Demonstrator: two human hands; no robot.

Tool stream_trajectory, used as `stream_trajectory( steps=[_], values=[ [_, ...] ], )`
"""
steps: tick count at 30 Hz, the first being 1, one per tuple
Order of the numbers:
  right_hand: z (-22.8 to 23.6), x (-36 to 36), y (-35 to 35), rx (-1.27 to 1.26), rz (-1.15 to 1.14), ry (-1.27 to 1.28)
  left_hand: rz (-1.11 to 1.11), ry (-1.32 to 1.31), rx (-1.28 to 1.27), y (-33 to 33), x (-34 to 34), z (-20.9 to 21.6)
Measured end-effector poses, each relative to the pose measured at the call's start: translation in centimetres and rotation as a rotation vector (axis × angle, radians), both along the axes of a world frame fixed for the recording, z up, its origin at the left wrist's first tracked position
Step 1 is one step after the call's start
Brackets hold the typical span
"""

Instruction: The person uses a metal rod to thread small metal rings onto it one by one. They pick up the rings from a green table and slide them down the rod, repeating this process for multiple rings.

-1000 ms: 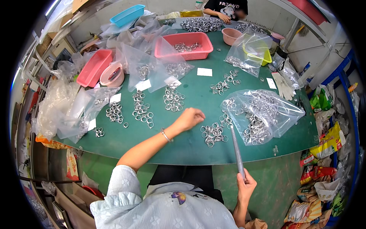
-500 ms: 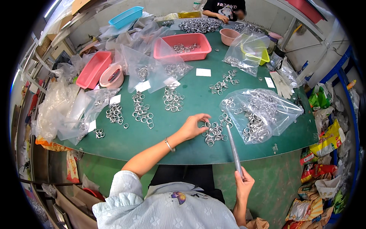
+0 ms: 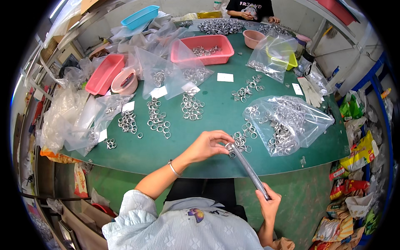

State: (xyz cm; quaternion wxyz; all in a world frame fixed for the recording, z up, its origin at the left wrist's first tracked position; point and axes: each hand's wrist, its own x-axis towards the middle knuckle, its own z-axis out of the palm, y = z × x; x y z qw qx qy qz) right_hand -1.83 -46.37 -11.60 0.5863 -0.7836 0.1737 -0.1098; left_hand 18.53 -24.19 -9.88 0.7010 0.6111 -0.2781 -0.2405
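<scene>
My right hand grips the thick end of a grey, tapered ring mandrel, which slants up and left over the table's near edge. At its thin tip, my left hand pinches a silver ring between thumb and fingers. Whether the ring is around the tip or only against it, I cannot tell. Just beyond the tip lies a loose heap of silver rings, partly hidden by the mandrel. To the right of the heap, a transparent plastic bag holds many more rings.
Groups of rings lie on the green table, several beside white paper slips. Pink trays, a pink bowl and plastic bags stand farther back. Another person sits at the far side.
The mandrel has swung left, its tip coming from beside the bag to my left hand. My left hand has lifted a ring off the heap and moved slightly nearer to me.
</scene>
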Motion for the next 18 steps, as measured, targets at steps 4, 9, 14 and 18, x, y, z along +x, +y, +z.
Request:
stream_trajectory(
  steps=[4,9,14,18],
  values=[
    [-0.2,-0.4,-0.2,-0.120,0.040,-0.051,-0.002,0.059,-0.003,-0.3,-0.6,0.7],
    [1.0,-0.2,0.9,-0.269,0.025,-0.135,-0.116,0.164,-0.002,-1.3,-2.9,0.6],
    [3.3,0.2,1.7,-0.622,0.086,-0.231,-0.210,0.086,-0.014,-2.5,-5.6,0.4],
    [4.1,-0.1,2.2,-0.721,0.071,-0.240,-0.209,0.209,-0.064,-2.4,-5.9,0.9]
  ],
)
